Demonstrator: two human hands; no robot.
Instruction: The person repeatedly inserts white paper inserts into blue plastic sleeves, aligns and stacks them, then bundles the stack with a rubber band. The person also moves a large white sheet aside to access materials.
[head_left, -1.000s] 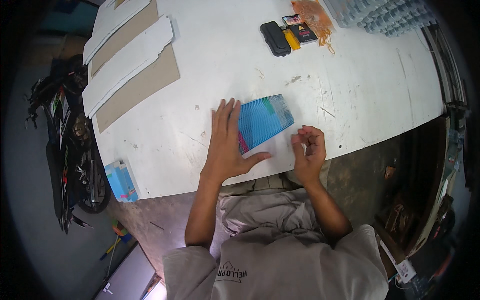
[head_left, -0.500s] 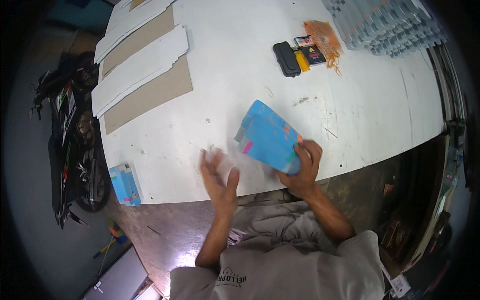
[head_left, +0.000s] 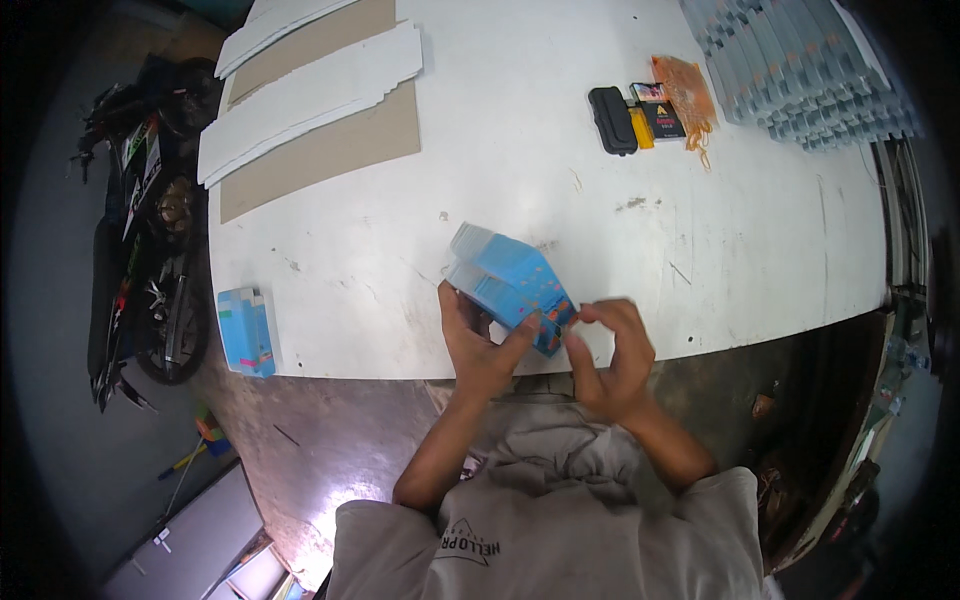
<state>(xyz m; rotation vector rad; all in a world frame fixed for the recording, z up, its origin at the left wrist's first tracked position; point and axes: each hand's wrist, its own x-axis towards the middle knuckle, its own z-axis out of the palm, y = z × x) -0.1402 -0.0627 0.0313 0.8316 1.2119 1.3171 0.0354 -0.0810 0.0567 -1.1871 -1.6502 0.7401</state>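
A blue folding carton (head_left: 520,275) stands out from the white table, tilted, with pale grey flaps open at its far left end and orange patches on its side. My left hand (head_left: 485,350) is closed around its near left side, thumb on the printed face. At the carton's right end, the thumb and forefinger of my right hand (head_left: 615,360) are pinched at the edge; its other fingers are curled. Near the table's left front corner lies another blue carton (head_left: 243,335), with pale flaps.
Stacks of white card sheets (head_left: 310,105) and brown board (head_left: 330,155) lie far left. A black case (head_left: 612,120), yellow lighter (head_left: 641,128), dark pack (head_left: 664,120) and orange net bag (head_left: 685,90) sit far right, near stacked grey plastic pieces (head_left: 800,75). A motorcycle (head_left: 150,220) stands left.
The carton has turned and shifted slightly left. My left hand, free before, now grips it; my right hand has gone from holding its side to its right end. The view has shifted slightly.
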